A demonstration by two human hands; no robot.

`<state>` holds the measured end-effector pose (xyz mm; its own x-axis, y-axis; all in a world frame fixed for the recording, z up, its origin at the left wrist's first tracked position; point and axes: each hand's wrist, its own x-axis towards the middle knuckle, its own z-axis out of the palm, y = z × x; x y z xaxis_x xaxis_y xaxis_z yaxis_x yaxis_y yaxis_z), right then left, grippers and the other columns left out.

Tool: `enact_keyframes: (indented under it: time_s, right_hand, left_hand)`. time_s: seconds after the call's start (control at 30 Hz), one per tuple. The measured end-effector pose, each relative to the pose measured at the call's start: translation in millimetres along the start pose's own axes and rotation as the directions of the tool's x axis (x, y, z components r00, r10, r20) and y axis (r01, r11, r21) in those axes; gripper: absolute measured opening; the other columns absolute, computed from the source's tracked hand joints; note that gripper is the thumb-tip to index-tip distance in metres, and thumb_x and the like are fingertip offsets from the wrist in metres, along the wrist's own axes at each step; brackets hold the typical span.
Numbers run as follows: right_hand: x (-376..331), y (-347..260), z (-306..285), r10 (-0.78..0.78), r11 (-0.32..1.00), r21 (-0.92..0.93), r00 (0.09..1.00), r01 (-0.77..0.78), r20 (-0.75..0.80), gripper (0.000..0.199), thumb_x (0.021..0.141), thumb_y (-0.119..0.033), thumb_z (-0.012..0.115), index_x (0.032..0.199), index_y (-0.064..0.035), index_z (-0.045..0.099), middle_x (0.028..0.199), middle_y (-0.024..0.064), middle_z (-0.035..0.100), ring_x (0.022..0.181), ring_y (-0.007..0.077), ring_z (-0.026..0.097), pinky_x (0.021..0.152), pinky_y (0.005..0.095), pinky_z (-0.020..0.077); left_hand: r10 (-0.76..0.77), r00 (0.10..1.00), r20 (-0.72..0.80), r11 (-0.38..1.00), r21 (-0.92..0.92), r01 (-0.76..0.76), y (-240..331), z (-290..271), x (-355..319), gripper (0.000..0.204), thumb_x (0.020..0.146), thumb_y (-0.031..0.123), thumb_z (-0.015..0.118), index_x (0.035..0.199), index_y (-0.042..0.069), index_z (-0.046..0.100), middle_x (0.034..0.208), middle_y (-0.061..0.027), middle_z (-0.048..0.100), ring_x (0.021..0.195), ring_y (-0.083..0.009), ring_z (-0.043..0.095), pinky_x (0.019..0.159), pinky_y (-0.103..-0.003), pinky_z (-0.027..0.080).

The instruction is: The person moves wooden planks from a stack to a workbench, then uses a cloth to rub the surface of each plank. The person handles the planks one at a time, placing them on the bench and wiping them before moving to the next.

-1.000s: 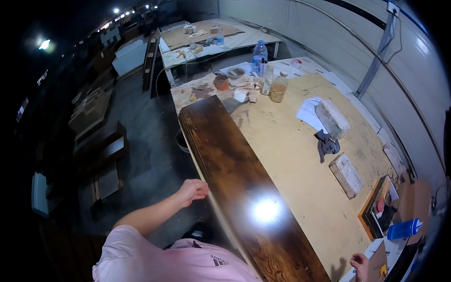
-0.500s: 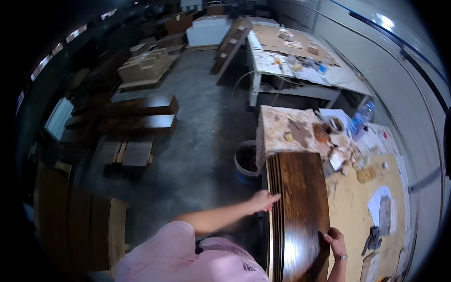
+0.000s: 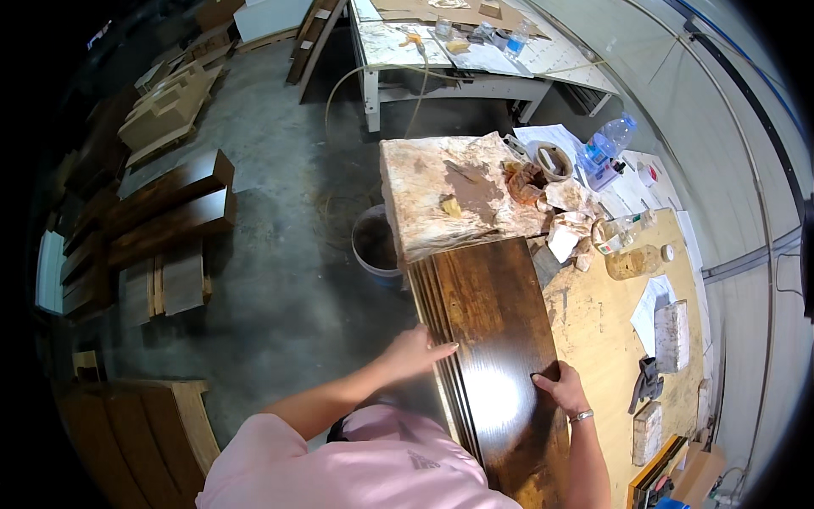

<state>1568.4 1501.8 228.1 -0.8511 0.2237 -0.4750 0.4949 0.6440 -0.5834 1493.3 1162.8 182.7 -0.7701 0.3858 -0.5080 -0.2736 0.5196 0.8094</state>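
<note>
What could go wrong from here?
Pinch: the left hand is at the layered edge of the stack; it might get caught between layers.
Marks: the right hand touches the glossy top board; if that finish is soft, it could smudge.
Drop: the stack lies along the table's left edge, near a bucket; the top board, sliding left, could fall off.
</note>
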Motion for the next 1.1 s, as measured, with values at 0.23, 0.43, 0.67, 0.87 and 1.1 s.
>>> enact_keyframes:
  time_s: [0.23, 0.43, 0.67, 0.87, 1.1]
  right_hand:
    - [-12, -16, 3, -0.055, 0.998, -0.026, 0.998, 0.054, -0.035, 0.044, 0.066, -0.023, 0.083, 0.091, 0.0073, 0.062, 0.081, 0.0171, 0.068, 0.073, 0.0237, 0.064, 0.069, 0.0332, 0.0507]
    - [-10, -15, -4, -0.031, 0.989, 0.144, 0.999, 0.028, 0.019, 0.044, 0.063, -0.022, 0.084, 0.09, 0.0054, 0.063, 0.081, 0.0173, 0.069, 0.071, 0.0253, 0.067, 0.069, 0.0328, 0.0521]
    - [-16, -17, 2, -0.107, 0.969, -0.233, 0.991, 0.084, -0.086, 0.056, 0.061, -0.031, 0.084, 0.095, 0.0051, 0.059, 0.078, 0.0206, 0.067, 0.074, 0.035, 0.066, 0.069, 0.0391, 0.0531]
    - [-13, -12, 4, -0.071, 0.966, -0.256, 0.993, 0.044, -0.096, 0.062, 0.06, -0.038, 0.083, 0.097, 0.0054, 0.058, 0.079, 0.0216, 0.066, 0.075, 0.0374, 0.065, 0.069, 0.0411, 0.0527]
    - [-29, 9, 42, -0.188, 0.96, -0.272, 0.873, 0.067, -0.449, 0.068, 0.071, -0.046, 0.075, 0.112, 0.0042, 0.053, 0.1, 0.0234, 0.063, 0.096, 0.038, 0.06, 0.082, 0.0446, 0.0492]
  left_hand:
    - [-0.066, 0.984, 0.167, 0.997, -0.027, 0.072, 32, -13, 6, 0.061, 0.08, 0.039, 0.073, 0.103, -0.016, 0.058, 0.07, -0.0166, 0.067, 0.061, -0.0205, 0.069, 0.056, -0.03, 0.057]
    - [-0.118, 0.982, 0.148, 0.878, -0.447, 0.173, 17, 5, 19, 0.051, 0.079, 0.026, 0.076, 0.103, -0.015, 0.057, 0.084, -0.0167, 0.067, 0.064, -0.0219, 0.068, 0.057, -0.031, 0.057]
    - [-0.104, 0.97, 0.219, 0.826, -0.524, 0.207, 21, 9, 30, 0.041, 0.079, 0.015, 0.075, 0.104, -0.012, 0.058, 0.084, -0.0162, 0.067, 0.063, -0.0221, 0.067, 0.053, -0.029, 0.054]
    - [-0.065, 0.943, 0.327, 0.842, -0.489, 0.228, 19, -4, 32, 0.04, 0.084, 0.019, 0.07, 0.108, -0.011, 0.059, 0.091, -0.0169, 0.066, 0.07, -0.0238, 0.068, 0.061, -0.033, 0.058]
    - [0.324, 0.899, 0.294, 0.811, 0.403, -0.424, 105, -35, 19, 0.035, 0.089, 0.038, 0.062, 0.079, 0.004, 0.065, 0.066, -0.0062, 0.067, 0.059, -0.0187, 0.066, 0.057, -0.033, 0.05]
